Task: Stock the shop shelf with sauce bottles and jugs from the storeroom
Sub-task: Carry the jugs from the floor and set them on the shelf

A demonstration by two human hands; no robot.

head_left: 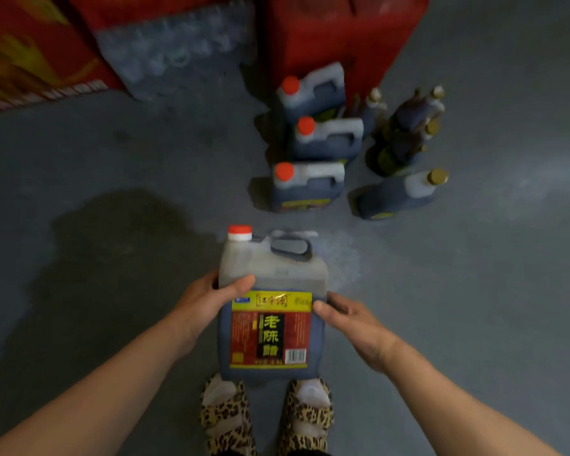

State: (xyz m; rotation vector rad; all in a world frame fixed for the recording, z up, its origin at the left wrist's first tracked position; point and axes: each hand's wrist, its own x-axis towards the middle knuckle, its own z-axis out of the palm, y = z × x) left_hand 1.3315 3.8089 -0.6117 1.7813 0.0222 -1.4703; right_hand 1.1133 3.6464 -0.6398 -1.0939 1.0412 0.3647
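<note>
— Where are we in the job?

— By my read, the fetching stage in the storeroom. I've got one jug [272,311] up off the floor [129,153], held in front of me above my sandals [267,419]. No shelf is in view, so stocking hasn't begun for this one.

— How's the hold?

— Both hands are on it. My left hand [208,301] wraps the left edge with the thumb across the front, just above the label. My right hand [349,319] presses the right edge, thumb on the label's corner. Neither uses the handle at the top.

— And the rest of the stock?

— Three more jugs [310,143] stand in a line ahead, red caps up, and a cluster of bottles [405,139] with gold caps sits just beside them. Behind are red cartons [339,31] and a shrink-wrapped pack [175,51].

— What does the next move need?

— I'd judge it heavy and full of dark liquid, so a firm two-sided squeeze, or a switch to the handle, before carrying it out to the shelf. Keep it upright and the cap [240,232] sealed.

— Can you read the label?

— Large yellow characters down the black middle panel: 老陈醋, aged vinegar. The brand in the yellow band on top is too blurred for me. There's a barcode at lower right; the small print is unreadable.
</note>
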